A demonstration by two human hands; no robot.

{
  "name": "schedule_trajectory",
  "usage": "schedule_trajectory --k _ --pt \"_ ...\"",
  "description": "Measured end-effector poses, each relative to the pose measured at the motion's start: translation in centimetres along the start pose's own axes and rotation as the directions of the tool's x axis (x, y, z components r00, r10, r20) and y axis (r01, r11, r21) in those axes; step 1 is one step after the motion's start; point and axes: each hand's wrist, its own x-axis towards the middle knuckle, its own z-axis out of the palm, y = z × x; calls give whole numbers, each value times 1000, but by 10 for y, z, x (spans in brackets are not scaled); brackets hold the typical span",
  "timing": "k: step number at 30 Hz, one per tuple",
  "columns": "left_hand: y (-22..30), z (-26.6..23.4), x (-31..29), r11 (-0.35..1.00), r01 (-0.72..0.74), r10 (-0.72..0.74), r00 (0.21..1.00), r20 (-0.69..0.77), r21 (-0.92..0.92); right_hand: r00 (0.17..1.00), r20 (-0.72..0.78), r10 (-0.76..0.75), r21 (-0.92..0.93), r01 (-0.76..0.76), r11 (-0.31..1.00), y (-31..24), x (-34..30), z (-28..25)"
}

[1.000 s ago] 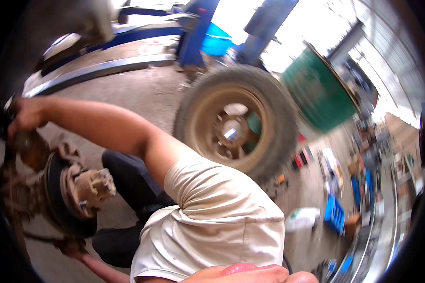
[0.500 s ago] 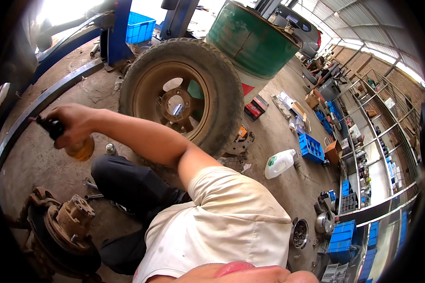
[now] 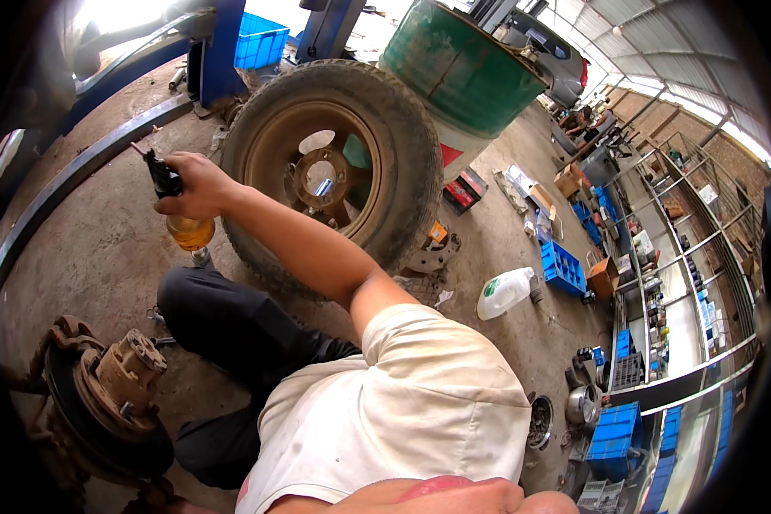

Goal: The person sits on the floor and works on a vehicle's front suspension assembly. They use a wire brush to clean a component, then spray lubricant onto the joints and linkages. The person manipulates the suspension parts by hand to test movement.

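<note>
My right hand (image 3: 197, 186), arm stretched out, is closed around the black trigger head of a spray bottle (image 3: 190, 232) holding amber liquid. A thin reddish nozzle sticks out past the head. The bottle hangs above the concrete floor, left of a wheel with a worn tyre (image 3: 332, 77) and a rusty, dirty rim. A rusty wheel hub (image 3: 134, 370) with a brake disc sits at the lower left, beyond my knees. Low at the bottom edge, a bit of my left hand (image 3: 184, 507) shows near the hub; its fingers are hidden.
A green drum (image 3: 458, 73) stands behind the wheel. Blue lift posts (image 3: 220, 60) and a metal rail (image 3: 86, 163) run along the left. A white jug (image 3: 505, 293), a blue crate (image 3: 564, 267) and a red-and-black box (image 3: 465, 190) lie right. Metal shelves (image 3: 668, 257) hold parts.
My right hand has moved up and right with the spray bottle, nearer the wheel. The bottle now hangs more upright. The view has shifted slightly.
</note>
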Motion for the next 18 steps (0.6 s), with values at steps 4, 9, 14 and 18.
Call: schedule_trajectory --k 4,9,14,18 --pt "-2 -10 -1 1000 7 -7 1000 -19 -4 999 -31 27 -5 -28 1000 15 -12 6" --pt "-4 -4 -5 1000 14 -15 1000 -4 -28 995 -80 62 -42 -65 997 39 -34 10" --pt "-7 -7 -7 999 23 -23 1000 -11 -34 995 -46 85 -87 -88 992 51 -44 21" --pt "-9 -9 -8 999 27 -27 1000 -13 -39 994 -24 103 -117 -105 988 63 -53 34"
